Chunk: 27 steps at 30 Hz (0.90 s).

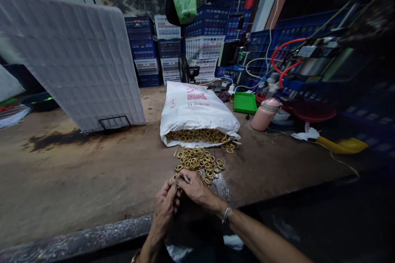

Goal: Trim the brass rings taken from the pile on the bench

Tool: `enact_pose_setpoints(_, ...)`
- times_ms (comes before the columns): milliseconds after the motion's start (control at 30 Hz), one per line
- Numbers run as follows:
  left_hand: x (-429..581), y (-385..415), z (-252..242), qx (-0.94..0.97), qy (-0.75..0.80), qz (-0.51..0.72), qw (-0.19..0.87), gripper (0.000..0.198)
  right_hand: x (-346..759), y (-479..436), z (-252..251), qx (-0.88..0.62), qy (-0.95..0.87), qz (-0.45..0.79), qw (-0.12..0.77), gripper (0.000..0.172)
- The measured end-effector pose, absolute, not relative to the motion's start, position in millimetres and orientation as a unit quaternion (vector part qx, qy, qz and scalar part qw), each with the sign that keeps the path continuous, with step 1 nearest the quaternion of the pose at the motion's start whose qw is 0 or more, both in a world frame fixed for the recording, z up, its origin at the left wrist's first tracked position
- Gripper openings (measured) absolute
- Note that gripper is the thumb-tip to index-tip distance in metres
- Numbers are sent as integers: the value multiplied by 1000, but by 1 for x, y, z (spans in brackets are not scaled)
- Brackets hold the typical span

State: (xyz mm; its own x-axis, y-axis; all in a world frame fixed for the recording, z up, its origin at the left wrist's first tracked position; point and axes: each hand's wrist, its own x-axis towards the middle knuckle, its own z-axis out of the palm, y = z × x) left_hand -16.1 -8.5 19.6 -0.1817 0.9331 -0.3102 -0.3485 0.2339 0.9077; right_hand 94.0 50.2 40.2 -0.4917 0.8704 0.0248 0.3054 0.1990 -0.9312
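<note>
Close together at the table's front edge, both my hands work just in front of a loose pile of brass-coloured rings (200, 160). My left hand (165, 203) is closed in a pinch; what its fingertips hold is too small to make out. Between the fingers of my right hand (196, 191) a short, thin grey tool (186, 178) sticks out, its far end hidden by the fingers. Behind the pile lies a white woven sack (197, 111) with red print, its mouth facing me and full of more rings.
A tall pale ribbed panel (77, 65) stands at the left on a wire stand (115, 122). Toward the right are a green tray (245, 102), a pink bottle (265, 114), a red dish (314, 111) and a machine with orange hoses (317, 59). Stacked crates (205, 47) line the back.
</note>
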Motion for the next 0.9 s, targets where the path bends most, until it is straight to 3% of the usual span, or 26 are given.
enact_pose_setpoints(500,-21,-12,16,250,493,573,606,29,89,54,39,-406,-717,496,273,22)
enact_pose_setpoints(700,-22,-9,18,244,489,584,600,30,96,55,37,-438,-815,308,222,15)
enact_pose_setpoints(900,-22,-9,14,241,467,596,607,30,97,46,32,-419,-876,192,142,24)
